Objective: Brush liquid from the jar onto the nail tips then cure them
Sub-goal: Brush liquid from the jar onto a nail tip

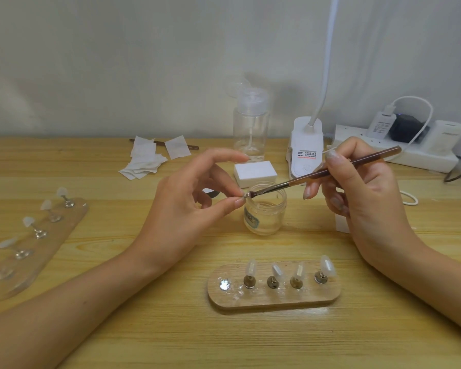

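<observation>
**Desk:** Pale wood-grain table [171,328] under a plain white wall, that was all I made out on my feed. What were the fingers doing?

**Me:** The left hand [186,206] pinched a small clear nail tip [244,197] between thumb and forefinger, with the other fingers fanned loose. The right hand [362,195] gripped a brown-handled brush [330,169] like a pen, and its bristles touched that tip. Both met just above the mouth of the clear glass jar [265,217].

**Desk:** And the remaining tips?

**Me:** Near my edge lay an oval wooden holder [274,299] with four pale nail tips [277,272] upright on their posts. A bare metal seat [224,284] at its left end was probably where the pinched one belonged. Well off to the left, a long clear holder [64,227] carried five more.

**Desk:** How far along?

**Me:** Early to middling, by my reading. One tip was being coated, and I couldn't tell which of the others were wet. The white gooseneck lamp [306,145] stood behind the jar with nothing under it, so I judged that curing had not begun.
</observation>
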The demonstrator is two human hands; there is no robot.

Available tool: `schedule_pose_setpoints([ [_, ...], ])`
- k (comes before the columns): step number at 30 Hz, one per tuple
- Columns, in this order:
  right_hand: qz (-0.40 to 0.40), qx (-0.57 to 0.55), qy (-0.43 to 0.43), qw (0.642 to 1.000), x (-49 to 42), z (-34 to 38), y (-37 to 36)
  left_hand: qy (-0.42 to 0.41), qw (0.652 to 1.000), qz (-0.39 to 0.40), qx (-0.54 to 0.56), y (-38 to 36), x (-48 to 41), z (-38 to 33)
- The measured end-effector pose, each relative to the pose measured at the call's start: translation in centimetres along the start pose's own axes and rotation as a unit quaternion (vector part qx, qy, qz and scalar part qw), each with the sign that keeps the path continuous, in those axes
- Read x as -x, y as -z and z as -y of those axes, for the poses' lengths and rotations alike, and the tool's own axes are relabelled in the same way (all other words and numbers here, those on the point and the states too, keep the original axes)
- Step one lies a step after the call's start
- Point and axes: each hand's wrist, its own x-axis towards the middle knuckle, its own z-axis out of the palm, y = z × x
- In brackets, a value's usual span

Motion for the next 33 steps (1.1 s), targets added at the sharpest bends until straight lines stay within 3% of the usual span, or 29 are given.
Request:
schedule_pose_setpoints([
  [12,-0.005,0.014,-0.004,1.000,-0.1,-0.4,0.3,0.007,1.000,0.001,0.011,0.1,0.1,0.2],
  [19,-0.058,-0.021,-0.050,0.997,-0.5,-0.6,1.0,0.032,0.992,-0.058,0.107,2.8,-2.5,-3.5],
  [23,-0.060,-0.040,-0.063,0.995,-0.5,-0.4,0.9,0.011,0.993,-0.007,0.114,3.7,-1.4,-5.5],
  [28,-0.060,-0.046,-0.064,0.995,-0.4,-0.2,0.6,0.050,0.991,0.116,0.038,2.5,3.7,-4.6],
  [33,-0.061,-0.047,-0.067,0.995,-0.4,0.0,0.4,0.116,0.982,0.151,0.018,2.2,6.3,-3.9],
])
